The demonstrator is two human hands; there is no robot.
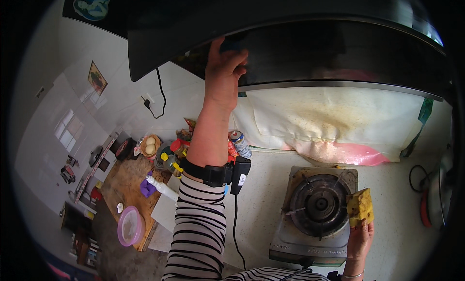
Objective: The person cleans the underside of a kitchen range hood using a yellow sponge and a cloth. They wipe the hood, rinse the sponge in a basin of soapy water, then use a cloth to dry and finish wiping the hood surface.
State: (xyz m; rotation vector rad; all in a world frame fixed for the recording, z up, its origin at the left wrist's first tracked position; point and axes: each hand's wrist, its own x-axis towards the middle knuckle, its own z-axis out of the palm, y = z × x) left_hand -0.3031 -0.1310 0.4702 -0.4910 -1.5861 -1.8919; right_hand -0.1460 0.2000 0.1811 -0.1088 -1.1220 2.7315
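My left hand (226, 64) is raised to a black range hood (327, 52). One finger reaches the lower edge of its tilted front panel (174, 41), where the fingertip is hidden. The other fingers are bent in front of the hood's dark inner face. In my right hand (359, 241) is a stained yellow sponge (359, 207), held upright at the right edge of a gas stove (308, 246). The stove's round burner (321, 204) has a dark pan support and holds no pot.
Stained plastic sheeting (327, 117) covers the wall behind the stove. Bottles (169, 161) and a drink can (239, 143) stand left of it. A pink basin (130, 226) rests on a wooden table (120, 179). A pan (436, 197) is at right; a cable (236, 226) hangs from my wrist device.
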